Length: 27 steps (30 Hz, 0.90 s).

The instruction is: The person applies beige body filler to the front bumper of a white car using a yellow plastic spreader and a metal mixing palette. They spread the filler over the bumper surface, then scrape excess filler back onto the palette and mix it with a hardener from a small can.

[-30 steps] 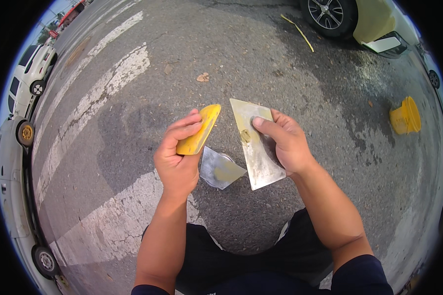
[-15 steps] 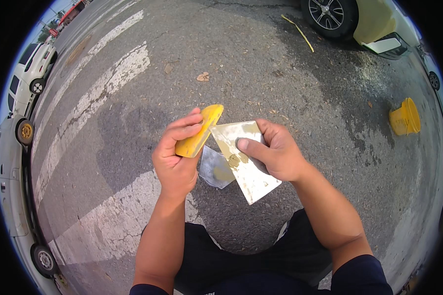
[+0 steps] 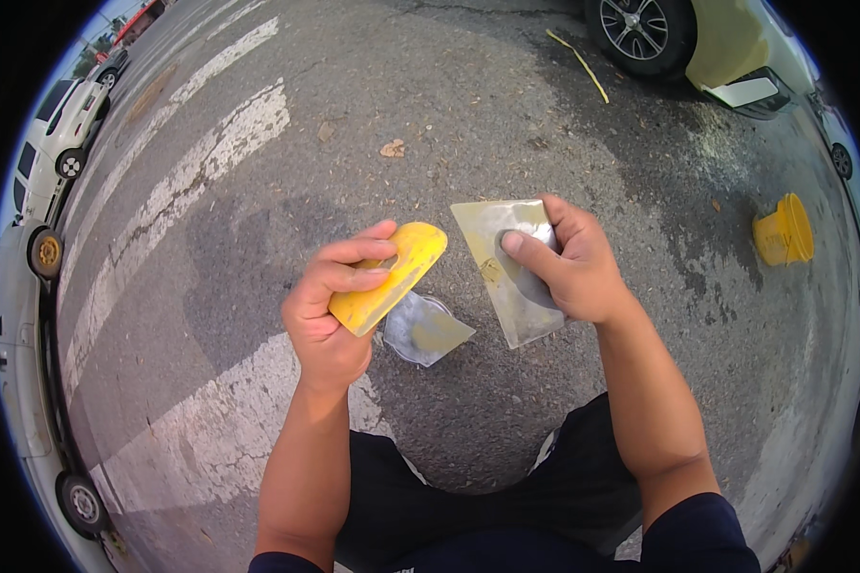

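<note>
A yellow plastic putty spreader (image 3: 393,285), smudged with grey along its edge, is pinched in my left hand (image 3: 330,306). My right hand (image 3: 583,258) grips a flat metal putty plate (image 3: 516,277), its thumb pressed on the face, where a small patch of yellowish-green putty shows. A gap separates the spreader from the plate. Lower down, between my hands, a grey angular piece (image 3: 425,329) smeared with greenish putty appears over a rounded rim; what it rests on is mostly hidden.
A yellow bucket (image 3: 784,231) stands on the asphalt at the right. Far right, a car wheel (image 3: 637,31) and a putty-coloured bumper (image 3: 731,43) show. Parked vehicles (image 3: 19,334) line the left side. A thin yellow strip (image 3: 579,65) lies near the wheel.
The spreader and the metal plate were touching and have come apart. My right hand moved up and right with the plate; my left hand tilted the spreader and shifted slightly down.
</note>
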{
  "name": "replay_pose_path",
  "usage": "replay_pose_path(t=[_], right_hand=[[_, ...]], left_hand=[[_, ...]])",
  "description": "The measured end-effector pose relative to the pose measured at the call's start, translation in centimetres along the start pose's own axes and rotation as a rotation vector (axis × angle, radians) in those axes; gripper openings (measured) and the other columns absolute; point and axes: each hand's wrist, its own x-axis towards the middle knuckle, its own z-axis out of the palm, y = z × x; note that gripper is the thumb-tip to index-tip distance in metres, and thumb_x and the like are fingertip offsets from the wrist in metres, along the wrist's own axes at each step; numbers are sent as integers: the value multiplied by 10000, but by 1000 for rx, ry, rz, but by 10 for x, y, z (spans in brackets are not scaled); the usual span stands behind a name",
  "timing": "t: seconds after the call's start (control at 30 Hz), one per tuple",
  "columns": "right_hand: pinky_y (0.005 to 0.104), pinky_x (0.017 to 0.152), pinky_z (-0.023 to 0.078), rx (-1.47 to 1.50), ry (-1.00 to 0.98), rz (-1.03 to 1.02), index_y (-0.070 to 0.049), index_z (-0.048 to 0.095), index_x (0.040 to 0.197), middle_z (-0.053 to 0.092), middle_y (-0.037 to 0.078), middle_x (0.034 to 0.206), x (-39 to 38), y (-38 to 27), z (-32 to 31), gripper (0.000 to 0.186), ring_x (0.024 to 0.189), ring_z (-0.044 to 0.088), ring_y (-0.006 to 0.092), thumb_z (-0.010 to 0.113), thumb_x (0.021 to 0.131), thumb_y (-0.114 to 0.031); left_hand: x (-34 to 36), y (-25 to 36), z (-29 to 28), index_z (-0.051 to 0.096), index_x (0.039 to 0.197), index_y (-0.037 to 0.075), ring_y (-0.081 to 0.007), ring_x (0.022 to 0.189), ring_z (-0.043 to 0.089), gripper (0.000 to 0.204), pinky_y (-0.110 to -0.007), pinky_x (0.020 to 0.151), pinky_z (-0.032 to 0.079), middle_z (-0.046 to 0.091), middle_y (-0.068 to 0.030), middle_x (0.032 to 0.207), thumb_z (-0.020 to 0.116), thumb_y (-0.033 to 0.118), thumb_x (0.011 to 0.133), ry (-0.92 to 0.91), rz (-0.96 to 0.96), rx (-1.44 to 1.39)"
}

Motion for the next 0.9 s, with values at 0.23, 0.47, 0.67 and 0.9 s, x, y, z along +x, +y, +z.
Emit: replay_pose_path(t=[0.23,0.47,0.67,0.9], right_hand=[[236,578,422,-284,3,-178,-45,638,927,582,-62,716,-15,-14,5,165,660,496,18,748,915,-167],[245,557,429,-322,80,-191,-60,657,920,606,-43,695,-13,-14,4,145,633,519,23,754,896,-165],[254,535,426,-383,10,-264,-63,666,904,594,-26,650,-17,-18,1,122,585,517,43,750,885,-149],[251,533,435,-460,81,-279,-61,681,890,597,-19,636,-12,-17,2,108,570,535,57,757,868,-135]], left_hand=[[0,-1,0,667,984,49,-386,1306,593,199,-459,1089,505,672,-173,1234,695,-117,877,-11,-11,43],[1,0,2,671,987,53,-377,1306,596,205,-454,1082,506,675,-166,1222,694,-117,875,-34,5,59],[1,0,4,670,974,53,-374,1304,598,207,-448,1082,505,679,-164,1221,675,-130,877,-17,-16,41],[2,-1,2,675,977,52,-371,1299,602,206,-440,1079,506,681,-163,1219,682,-128,877,-36,4,71]])
